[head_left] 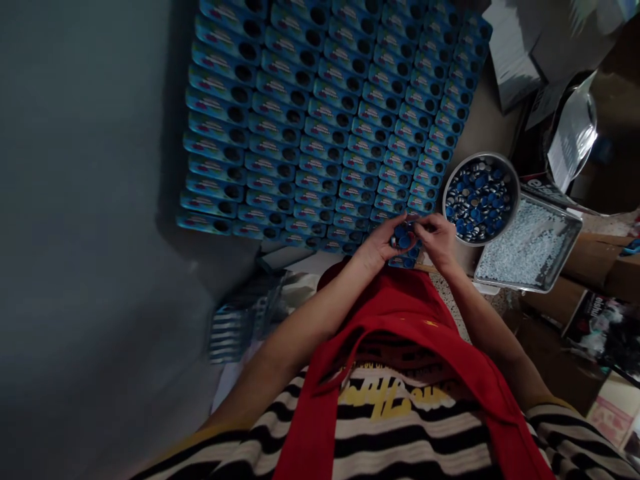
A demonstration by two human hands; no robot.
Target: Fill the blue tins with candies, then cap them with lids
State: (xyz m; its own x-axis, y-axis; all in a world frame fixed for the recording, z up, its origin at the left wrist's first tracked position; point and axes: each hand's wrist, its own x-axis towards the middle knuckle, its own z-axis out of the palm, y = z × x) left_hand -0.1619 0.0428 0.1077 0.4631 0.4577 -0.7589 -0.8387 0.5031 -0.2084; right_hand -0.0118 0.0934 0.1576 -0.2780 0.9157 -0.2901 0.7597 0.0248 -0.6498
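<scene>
My left hand [381, 243] is curled around several small round caps [401, 236], blue with silvery rims, cupped between thumb and fingers. Beside it, my right hand [438, 240] pinches at the edge of that handful, its fingertips closed on what looks like one blue cap, mostly hidden. Both hands are over the near right corner of a large array of blue printed cases [320, 143]. The cases lie in close columns, each with a dark round opening at its right end. Right of my right hand stands a round metal bowl [517, 207] holding many loose blue and silver caps.
A metal tray [551, 283] of small pale pieces sits just beyond the bowl, to the right. Cardboard boxes [595, 263] and plastic-wrapped items [575, 137] crowd the right side. A grey surface [85, 200] extends along the left. Striped packaging [233, 327] lies near my left forearm.
</scene>
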